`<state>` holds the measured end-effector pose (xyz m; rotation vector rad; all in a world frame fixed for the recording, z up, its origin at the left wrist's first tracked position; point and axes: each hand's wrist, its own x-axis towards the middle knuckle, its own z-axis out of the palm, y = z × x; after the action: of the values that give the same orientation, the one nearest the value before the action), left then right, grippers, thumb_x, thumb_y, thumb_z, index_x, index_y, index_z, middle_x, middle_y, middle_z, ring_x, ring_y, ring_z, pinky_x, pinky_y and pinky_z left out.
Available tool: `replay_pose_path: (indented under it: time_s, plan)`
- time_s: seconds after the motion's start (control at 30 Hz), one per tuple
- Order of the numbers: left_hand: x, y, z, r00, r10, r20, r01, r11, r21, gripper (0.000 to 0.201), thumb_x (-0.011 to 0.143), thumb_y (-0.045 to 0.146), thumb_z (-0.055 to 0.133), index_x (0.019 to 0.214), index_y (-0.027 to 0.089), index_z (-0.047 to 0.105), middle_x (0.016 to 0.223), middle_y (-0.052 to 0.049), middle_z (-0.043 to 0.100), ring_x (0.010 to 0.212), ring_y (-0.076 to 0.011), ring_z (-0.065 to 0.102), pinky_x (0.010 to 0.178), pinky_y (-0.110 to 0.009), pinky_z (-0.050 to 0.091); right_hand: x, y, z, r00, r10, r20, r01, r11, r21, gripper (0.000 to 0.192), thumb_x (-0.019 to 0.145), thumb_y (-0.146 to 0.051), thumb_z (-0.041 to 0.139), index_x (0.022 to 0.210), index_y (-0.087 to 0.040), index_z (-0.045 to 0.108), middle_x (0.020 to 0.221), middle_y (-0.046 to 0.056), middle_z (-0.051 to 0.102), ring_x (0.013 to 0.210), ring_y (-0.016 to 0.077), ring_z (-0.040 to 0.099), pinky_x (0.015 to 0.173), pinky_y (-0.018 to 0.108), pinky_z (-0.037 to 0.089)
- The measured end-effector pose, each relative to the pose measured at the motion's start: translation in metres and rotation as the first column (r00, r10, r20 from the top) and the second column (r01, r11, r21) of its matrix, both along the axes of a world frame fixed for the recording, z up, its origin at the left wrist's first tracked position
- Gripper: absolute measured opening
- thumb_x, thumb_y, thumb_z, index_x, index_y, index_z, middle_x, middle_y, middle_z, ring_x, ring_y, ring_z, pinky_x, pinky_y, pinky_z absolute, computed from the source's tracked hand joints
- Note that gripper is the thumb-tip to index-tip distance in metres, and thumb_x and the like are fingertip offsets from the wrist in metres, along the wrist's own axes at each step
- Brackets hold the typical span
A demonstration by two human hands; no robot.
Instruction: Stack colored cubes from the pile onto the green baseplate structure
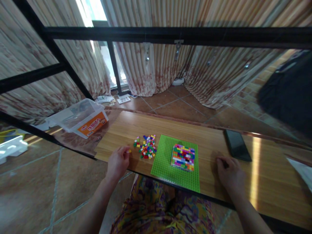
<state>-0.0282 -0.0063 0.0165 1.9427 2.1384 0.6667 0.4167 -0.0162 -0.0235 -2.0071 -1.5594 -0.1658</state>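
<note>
At the table's left front edge, my left hand [119,161] is closed, with a small yellow toy brick [130,151] pinched at its fingertips. Just right of it lies a loose pile of small coloured bricks [148,149]. A green studded baseplate [163,165] lies flat beside the pile. On the plate stands a blocky, multicoloured brick build [183,158], roughly square from above. My right hand [230,174] rests on the table to the right of the plate, its fingers curled in and nothing visible in them.
A black phone [237,145] lies beyond my right hand on the wooden table [146,122]. A clear plastic bin [83,115] with an orange label sits at the table's left end. White paper [301,170] is at the far right. A black metal frame [156,34] crosses above.
</note>
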Motion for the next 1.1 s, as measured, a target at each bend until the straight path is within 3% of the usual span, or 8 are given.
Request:
replay_pose_path:
  time_s: [0.2,0.4,0.83,1.1]
  plan:
    - [0.011,-0.006,0.001,0.986,-0.057,-0.154,0.062,0.998,0.031,0.026,0.087,0.019,0.044,0.099,0.02,0.066,0.095,-0.008,0.068,0.09,-0.0227,0.062,0.083,-0.033,0.049,0.0,0.0,0.0,1.0,0.002,-0.012,-0.001,1.0,0.017,0.03,0.084,-0.039,0.048,0.083,-0.018,0.069,0.089,0.009,0.065,0.073,0.0212,0.058,0.062,0.032,0.042]
    - [0.012,-0.011,-0.002,0.979,-0.06,-0.194,0.067,0.997,0.033,0.03,0.094,0.026,0.037,0.099,0.019,0.066,0.094,-0.01,0.066,0.091,-0.0236,0.06,0.084,-0.035,0.048,0.0,-0.001,0.0,1.0,-0.019,-0.013,0.019,1.0,-0.007,0.029,0.083,-0.039,0.049,0.085,-0.018,0.069,0.091,0.009,0.066,0.072,0.0205,0.058,0.062,0.032,0.042]
    - [0.026,0.005,-0.019,0.992,-0.053,-0.115,0.07,0.987,0.143,0.031,0.096,0.027,0.038,0.1,0.02,0.069,0.087,-0.007,0.067,0.083,-0.0203,0.061,0.074,-0.029,0.046,0.001,0.0,-0.001,1.0,-0.007,0.011,0.007,1.0,0.001,0.03,0.084,-0.038,0.048,0.084,-0.017,0.069,0.091,0.009,0.066,0.074,0.0208,0.059,0.063,0.031,0.042]
    - [0.033,0.012,-0.024,0.994,-0.088,-0.062,0.099,0.972,0.215,0.026,0.094,0.033,0.047,0.104,0.023,0.07,0.09,-0.005,0.071,0.086,-0.0206,0.063,0.079,-0.03,0.048,0.001,0.0,-0.002,1.0,0.009,-0.008,-0.009,1.0,0.0,0.029,0.085,-0.038,0.047,0.086,-0.017,0.068,0.091,0.01,0.066,0.074,0.0206,0.058,0.063,0.031,0.042]
